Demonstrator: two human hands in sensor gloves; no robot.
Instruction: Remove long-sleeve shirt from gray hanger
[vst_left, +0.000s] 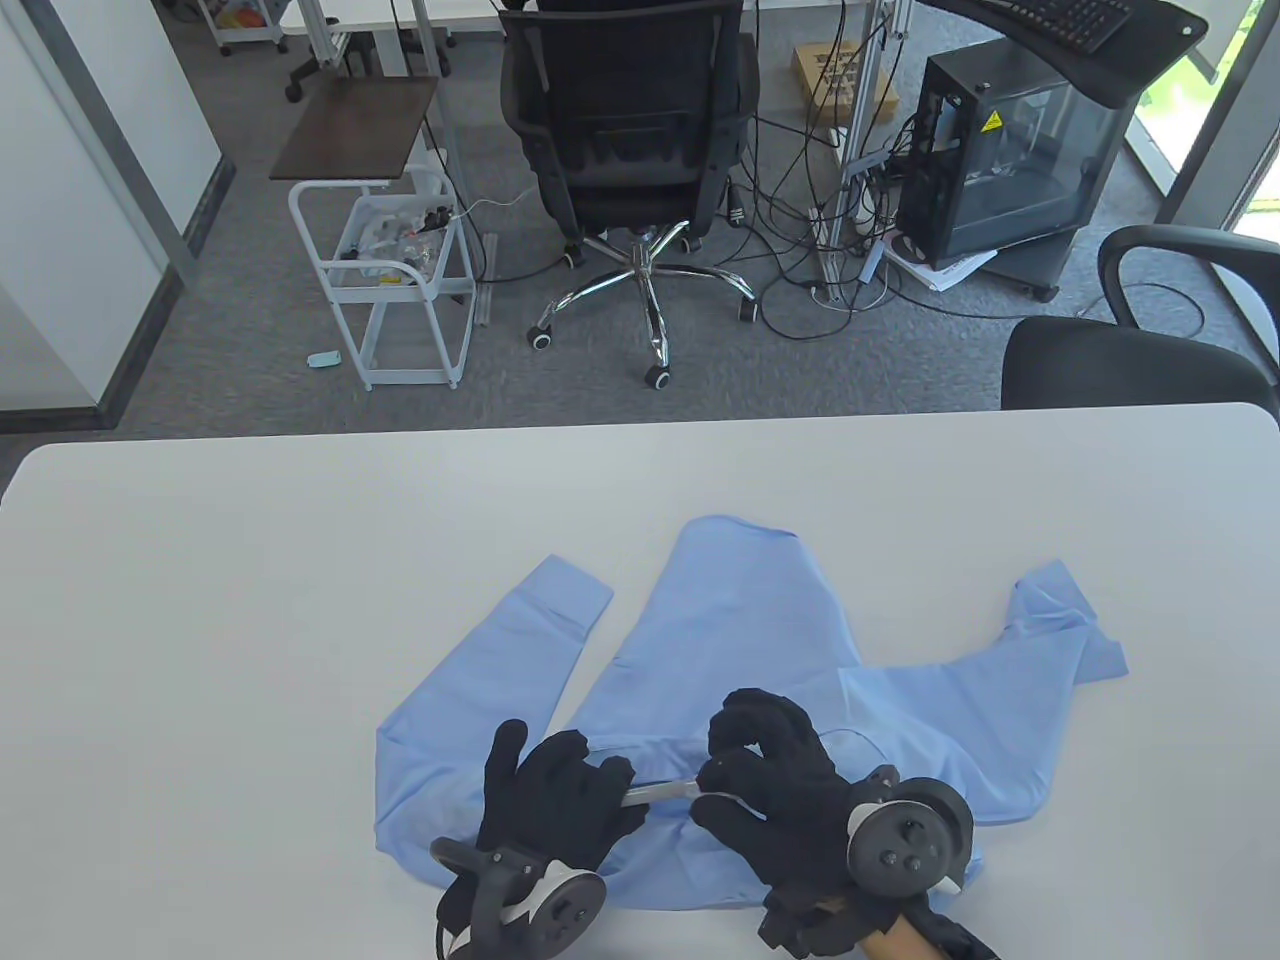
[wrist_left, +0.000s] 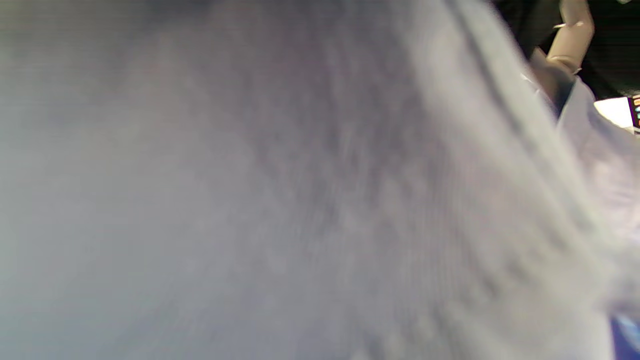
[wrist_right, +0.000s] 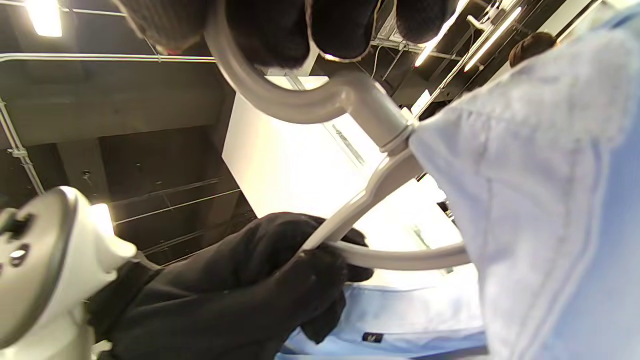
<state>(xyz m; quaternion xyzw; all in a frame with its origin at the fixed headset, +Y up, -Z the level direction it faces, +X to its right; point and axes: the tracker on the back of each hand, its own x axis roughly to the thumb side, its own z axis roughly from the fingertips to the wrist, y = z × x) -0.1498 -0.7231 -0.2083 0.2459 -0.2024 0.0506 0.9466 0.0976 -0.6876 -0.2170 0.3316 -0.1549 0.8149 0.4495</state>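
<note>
A light blue long-sleeve shirt (vst_left: 720, 660) lies spread on the white table (vst_left: 250, 600), sleeves out to both sides. A gray hanger (vst_left: 660, 793) shows as a short bar between my hands at the collar. My left hand (vst_left: 560, 800) grips one arm of the hanger (wrist_right: 395, 257); the rest is under the cloth. My right hand (vst_left: 770, 770) holds the hanger's hook (wrist_right: 280, 97), fingers (wrist_right: 272, 30) curled over it. The shirt collar (wrist_right: 505, 165) hangs over the hanger's right side. The left wrist view is filled with blurred shirt cloth (wrist_left: 300, 200).
The shirt lies near the table's front edge, right of centre. Beyond the far edge stand a black office chair (vst_left: 625, 130), a white cart (vst_left: 400, 270), a second chair (vst_left: 1130, 360) and a computer case (vst_left: 1010, 160).
</note>
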